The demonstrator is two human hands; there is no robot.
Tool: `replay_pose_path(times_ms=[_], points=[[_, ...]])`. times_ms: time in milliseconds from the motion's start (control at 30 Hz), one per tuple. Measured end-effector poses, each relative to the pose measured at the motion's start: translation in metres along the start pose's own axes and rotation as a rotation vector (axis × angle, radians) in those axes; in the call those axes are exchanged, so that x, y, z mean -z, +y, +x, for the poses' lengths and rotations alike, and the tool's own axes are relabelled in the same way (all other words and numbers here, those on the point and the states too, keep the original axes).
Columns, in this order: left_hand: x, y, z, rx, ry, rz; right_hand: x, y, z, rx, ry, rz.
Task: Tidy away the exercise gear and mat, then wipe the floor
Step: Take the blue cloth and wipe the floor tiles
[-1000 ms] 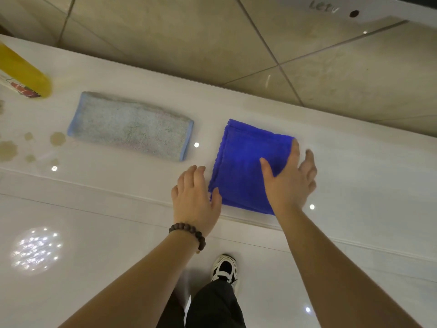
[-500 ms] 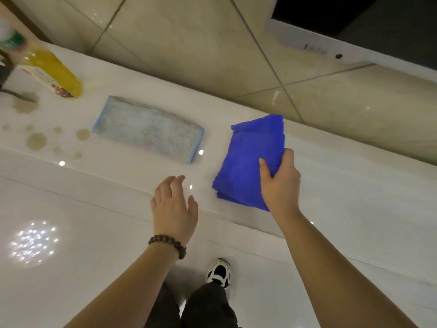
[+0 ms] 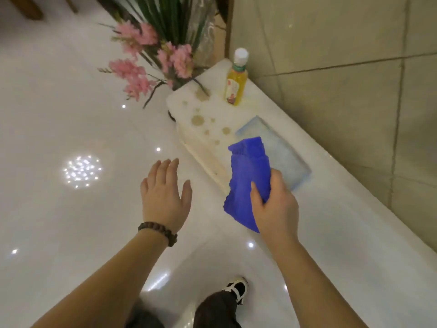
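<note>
My right hand (image 3: 275, 208) grips a folded bright blue cloth (image 3: 247, 178) and holds it in the air above the front edge of a white ledge (image 3: 331, 209). My left hand (image 3: 165, 195), with a bead bracelet on its wrist, hovers open over the glossy white floor (image 3: 71, 114), fingers spread, holding nothing. A pale blue-grey cloth (image 3: 281, 153) lies flat on the ledge just behind the blue one. Brown spill spots (image 3: 201, 119) dot the ledge's far end.
A yellow bottle (image 3: 236, 84) with a white cap stands at the ledge's far end, beside pink flowers (image 3: 146, 60) with long green leaves. A beige tiled wall (image 3: 354, 79) rises to the right. My shoe (image 3: 237, 288) shows below on the floor.
My right hand has lifted the blue cloth off the ledge. The view has swung left, bringing the flowers and bottle into sight. My left hand has moved away over the floor.
</note>
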State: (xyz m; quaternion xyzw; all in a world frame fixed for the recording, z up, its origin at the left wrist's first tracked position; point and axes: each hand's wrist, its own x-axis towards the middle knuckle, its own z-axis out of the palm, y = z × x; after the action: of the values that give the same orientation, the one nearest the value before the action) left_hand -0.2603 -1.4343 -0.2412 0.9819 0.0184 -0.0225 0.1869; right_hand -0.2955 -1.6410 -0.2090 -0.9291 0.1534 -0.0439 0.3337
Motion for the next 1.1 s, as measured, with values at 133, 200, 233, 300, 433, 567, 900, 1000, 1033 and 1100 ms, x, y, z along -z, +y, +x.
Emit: replay_pose_path(times_ms=[133, 200, 233, 300, 433, 567, 900, 1000, 1033, 1100], points=[[0.04, -0.099, -0.013, 0.195, -0.025, 0.044, -0.069, -0.078, -0.017, 0.069, -0.134, -0.038], [0.057, -0.153, -0.022, 0.279, -0.028, 0.039, -0.107, -0.116, -0.032, 0.114, -0.188, -0.068], [0.066, -0.18, -0.027, 0.311, -0.03, 0.037, -0.126, -0.134, -0.04, 0.144, -0.211, -0.084], [0.083, -0.234, -0.036, 0.377, -0.037, 0.03, -0.162, -0.172, -0.056, 0.189, -0.271, -0.112], [0.11, -0.335, -0.056, 0.499, -0.06, 0.015, -0.228, -0.245, -0.084, 0.225, -0.366, -0.158], [0.123, -0.413, -0.058, 0.587, -0.109, 0.018, -0.293, -0.303, -0.099, 0.209, -0.464, -0.138], [0.122, -0.528, 0.005, 0.726, -0.132, 0.012, -0.425, -0.383, -0.042, 0.216, -0.583, -0.117], [0.105, -0.555, 0.047, 0.775, -0.144, 0.017, -0.477, -0.394, -0.002, 0.242, -0.628, -0.146], [0.095, -0.564, 0.065, 0.797, -0.151, 0.016, -0.497, -0.397, 0.012, 0.254, -0.646, -0.158], [0.07, -0.584, 0.102, 0.826, -0.161, 0.009, -0.538, -0.401, 0.038, 0.274, -0.678, -0.193]])
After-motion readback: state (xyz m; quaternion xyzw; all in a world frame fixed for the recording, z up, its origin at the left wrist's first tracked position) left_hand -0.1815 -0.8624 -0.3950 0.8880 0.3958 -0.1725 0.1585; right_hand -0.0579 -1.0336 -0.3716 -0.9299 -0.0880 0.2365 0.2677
